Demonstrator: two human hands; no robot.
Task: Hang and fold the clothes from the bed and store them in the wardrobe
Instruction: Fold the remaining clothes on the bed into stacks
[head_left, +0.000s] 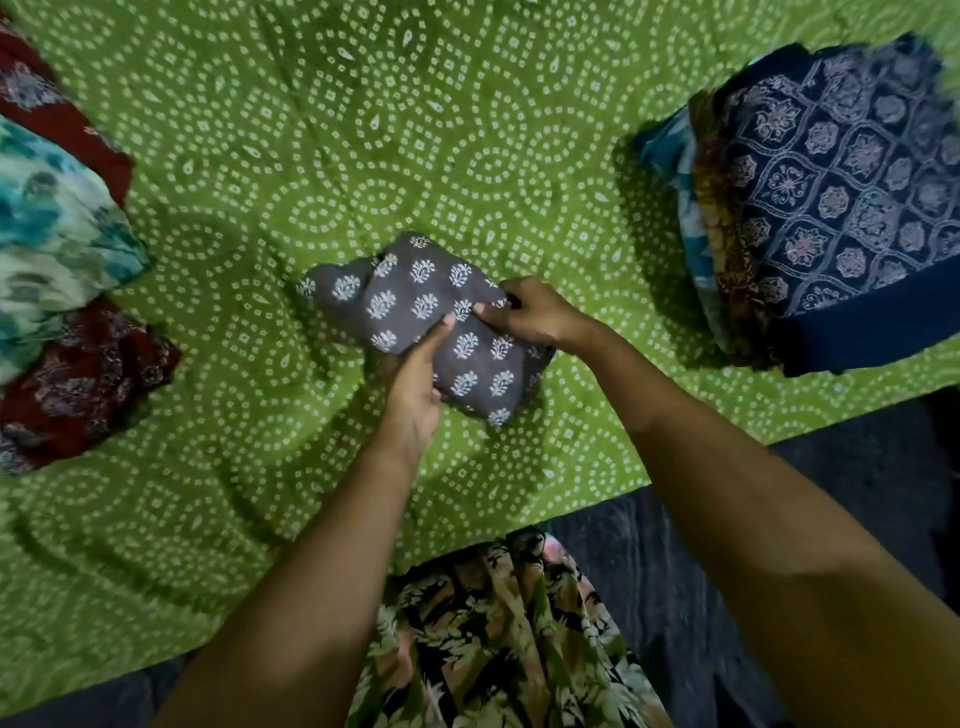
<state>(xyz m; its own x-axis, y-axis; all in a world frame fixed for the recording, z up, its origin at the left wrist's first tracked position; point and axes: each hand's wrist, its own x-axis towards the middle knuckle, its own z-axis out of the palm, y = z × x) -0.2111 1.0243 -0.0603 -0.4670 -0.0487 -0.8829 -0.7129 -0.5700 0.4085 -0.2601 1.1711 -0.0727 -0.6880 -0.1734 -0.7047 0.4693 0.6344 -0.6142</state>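
A small folded grey garment with white flower prints lies in the middle of the green patterned bed. My left hand grips its near left edge, thumb on top. My right hand pinches its right edge. A stack of folded clothes, with a navy printed piece on top, sits at the right of the bed. Loose clothes lie at the left: a teal and white floral piece over maroon printed fabric.
The bed's near edge runs diagonally from lower left to right. Below it is dark floor. My own leaf-print clothing shows at the bottom centre.
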